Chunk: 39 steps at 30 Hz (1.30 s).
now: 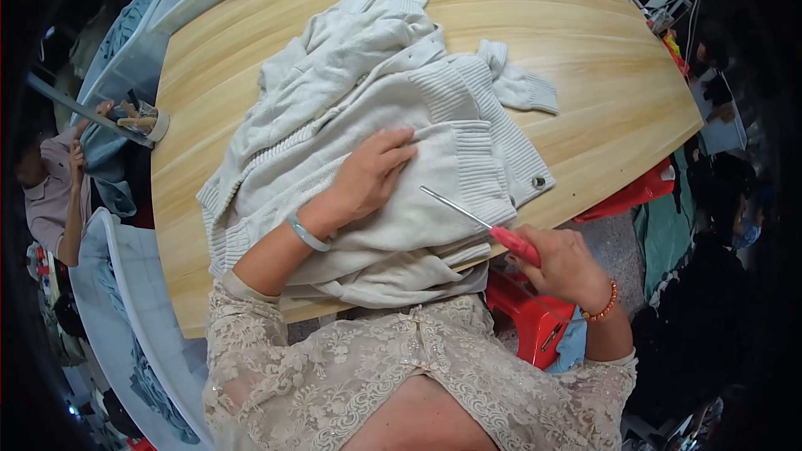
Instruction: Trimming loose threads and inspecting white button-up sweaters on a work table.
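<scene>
An off-white knitted cardigan with ribbed bands lies spread and partly folded on the wooden table, and its lower part hangs over the near edge. A dark button shows at the right corner of its band. My left hand lies flat on the knit, fingers stretched toward the right. My right hand is closed round the handle of a red-handled tool with a slim metal shaft. The shaft points up and left over the ribbing; its tip is too small to make out.
A cup of tools stands at the table's left edge. White bins holding blue-grey cloth line the left side. Below the table's near right edge is a red stool. A co-worker handles blue-grey cloth at the far left.
</scene>
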{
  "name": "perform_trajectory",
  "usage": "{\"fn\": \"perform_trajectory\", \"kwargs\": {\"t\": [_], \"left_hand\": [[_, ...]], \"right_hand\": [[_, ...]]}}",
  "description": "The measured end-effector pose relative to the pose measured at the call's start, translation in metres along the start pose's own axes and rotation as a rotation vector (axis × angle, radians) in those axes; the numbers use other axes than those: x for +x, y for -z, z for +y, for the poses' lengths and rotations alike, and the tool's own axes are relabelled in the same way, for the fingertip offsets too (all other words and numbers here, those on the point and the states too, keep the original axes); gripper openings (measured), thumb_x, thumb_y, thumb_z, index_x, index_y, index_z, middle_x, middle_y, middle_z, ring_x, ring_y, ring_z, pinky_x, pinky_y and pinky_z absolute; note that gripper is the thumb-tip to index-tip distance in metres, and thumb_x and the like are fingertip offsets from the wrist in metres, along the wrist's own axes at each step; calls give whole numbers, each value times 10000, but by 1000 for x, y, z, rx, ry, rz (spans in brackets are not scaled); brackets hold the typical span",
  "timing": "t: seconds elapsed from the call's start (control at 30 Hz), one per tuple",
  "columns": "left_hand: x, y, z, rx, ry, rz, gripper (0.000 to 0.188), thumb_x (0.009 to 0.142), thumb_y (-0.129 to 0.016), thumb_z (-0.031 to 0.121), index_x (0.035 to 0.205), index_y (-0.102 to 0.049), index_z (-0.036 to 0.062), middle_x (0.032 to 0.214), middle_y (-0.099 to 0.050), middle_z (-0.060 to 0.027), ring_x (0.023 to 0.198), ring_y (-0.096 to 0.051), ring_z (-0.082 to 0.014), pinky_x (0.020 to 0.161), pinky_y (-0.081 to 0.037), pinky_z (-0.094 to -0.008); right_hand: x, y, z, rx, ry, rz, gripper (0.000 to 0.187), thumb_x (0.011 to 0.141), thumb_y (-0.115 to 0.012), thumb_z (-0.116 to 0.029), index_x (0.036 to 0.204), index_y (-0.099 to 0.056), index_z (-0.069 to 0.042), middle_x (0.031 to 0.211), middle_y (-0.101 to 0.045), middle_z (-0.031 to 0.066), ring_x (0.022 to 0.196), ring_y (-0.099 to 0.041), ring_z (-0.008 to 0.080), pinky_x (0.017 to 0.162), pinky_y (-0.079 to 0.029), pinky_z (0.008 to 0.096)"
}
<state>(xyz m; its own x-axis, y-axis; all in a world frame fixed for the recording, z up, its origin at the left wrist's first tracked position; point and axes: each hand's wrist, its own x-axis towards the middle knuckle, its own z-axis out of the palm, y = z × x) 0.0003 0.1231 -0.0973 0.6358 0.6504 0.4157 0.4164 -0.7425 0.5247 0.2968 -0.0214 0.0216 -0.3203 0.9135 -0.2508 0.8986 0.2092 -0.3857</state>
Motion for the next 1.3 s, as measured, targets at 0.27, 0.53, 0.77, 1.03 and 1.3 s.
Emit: {"fn": "perform_trajectory", "kwargs": {"t": [0.27, 0.53, 0.77, 1.03, 1.3], "left_hand": [[-1, 68, -37, 383, 347, 325, 318, 800, -713, 74, 1109, -644, 49, 980, -623, -133, 884, -599, -322, 794, -493, -381], [0, 102, -70, -331, 790, 93, 121, 857, -678, 34, 970, -640, 14, 717, -574, 20, 587, -497, -52, 525, -412, -215], [-3, 173, 47, 338, 30, 502, 268, 753, -634, -143, 957, -588, 24, 932, -649, -125, 804, -600, -270, 701, -470, -316], [-154, 203, 79, 577, 124, 597, 254, 840, -569, -102, 1045, -521, 40, 983, -613, -151, 884, -582, -297, 780, -456, -384], [-219, 168, 44, 451, 572, 689, 240, 866, -518, -124, 1050, -544, 27, 1082, -581, -121, 909, -573, -184, 657, -445, -250]], "right_hand": [[49, -17, 19, 52, 97, 469, 202, 832, -674, -158, 984, -607, -44, 822, -633, 163, 761, -633, 384, 695, -511, 464], [129, 17, -10, 275, 174, 538, 252, 835, -715, -231, 784, -596, -14, 729, -624, 186, 681, -616, 377, 595, -472, 451], [181, 23, -57, 227, 334, 650, 178, 819, -668, -125, 918, -562, -22, 755, -627, 210, 711, -620, 415, 627, -498, 472], [222, 21, -72, 164, 184, 486, 215, 831, -669, -179, 918, -589, 1, 800, -637, 245, 785, -619, 441, 695, -486, 482], [242, 21, -51, 95, 99, 331, 178, 789, -654, -130, 898, -620, 8, 884, -666, 257, 894, -649, 407, 811, -513, 472]]}}
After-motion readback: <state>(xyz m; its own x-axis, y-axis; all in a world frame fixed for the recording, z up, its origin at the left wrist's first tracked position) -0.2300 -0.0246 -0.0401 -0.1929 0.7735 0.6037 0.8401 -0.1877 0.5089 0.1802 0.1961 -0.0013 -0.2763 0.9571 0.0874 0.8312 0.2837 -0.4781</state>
